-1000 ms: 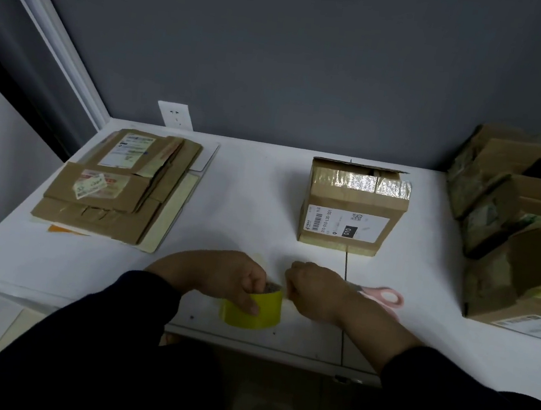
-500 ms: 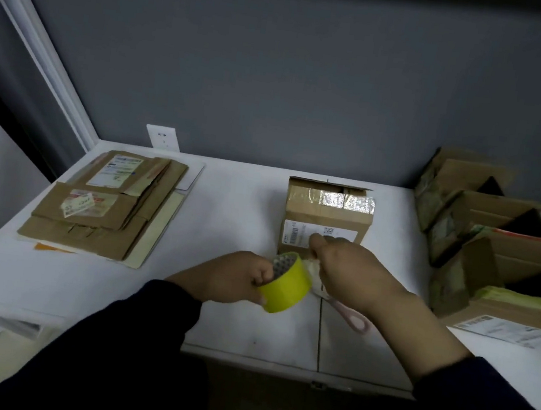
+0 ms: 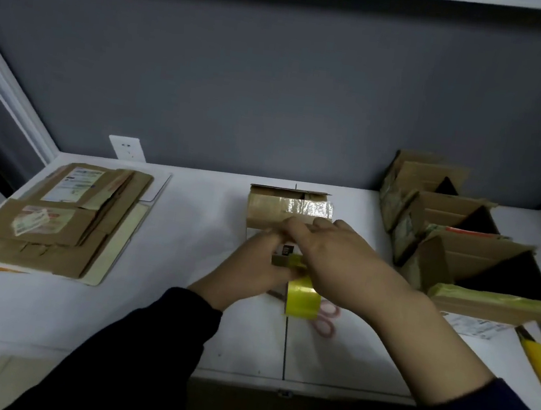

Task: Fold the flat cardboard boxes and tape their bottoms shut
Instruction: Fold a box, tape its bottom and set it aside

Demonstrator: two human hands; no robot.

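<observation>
Both hands have risen to the box (image 3: 282,208) at centre frame; left hand (image 3: 251,267) grips the tape (image 3: 303,299); right hand (image 3: 347,262) rests straight fingers on the box.

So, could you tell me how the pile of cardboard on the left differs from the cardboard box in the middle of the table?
The stack of flattened brown cardboard boxes lies flat, several layers deep; the single brown cardboard box stands erected. The left hand and right hand work a yellow tape roll in front of the box; nothing touches the stack. Both are brown, white-labelled, on the white table.
</observation>
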